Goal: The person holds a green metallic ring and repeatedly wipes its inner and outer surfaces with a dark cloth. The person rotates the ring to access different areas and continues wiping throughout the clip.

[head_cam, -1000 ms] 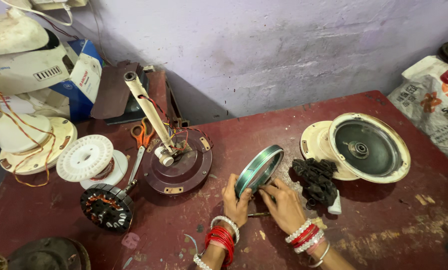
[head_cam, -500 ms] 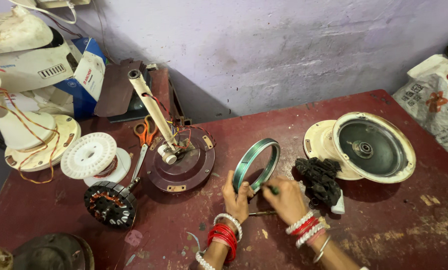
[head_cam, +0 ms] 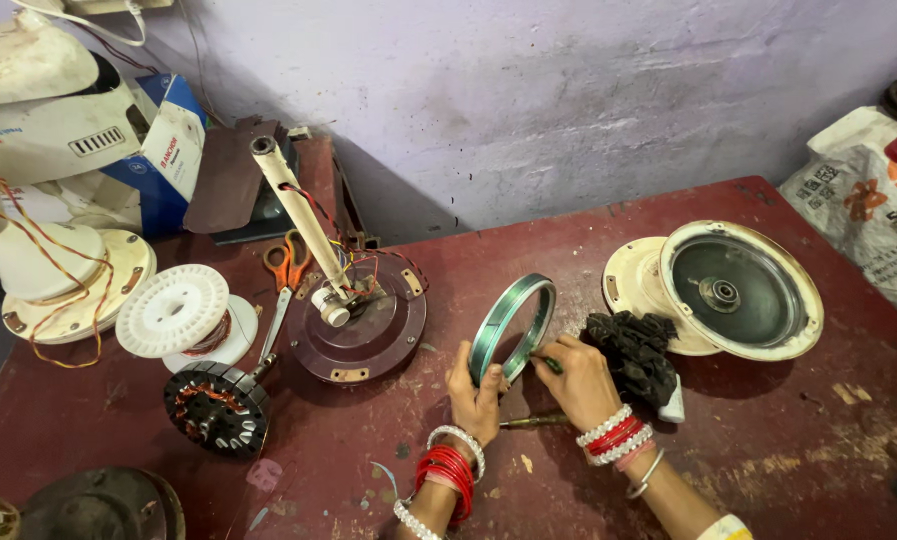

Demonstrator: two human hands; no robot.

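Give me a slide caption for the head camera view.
Both hands steady an upright green ring on a worn red table among fan parts.

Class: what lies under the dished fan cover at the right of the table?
A cream plate pokes out from under the fan cover; its right part is hidden.
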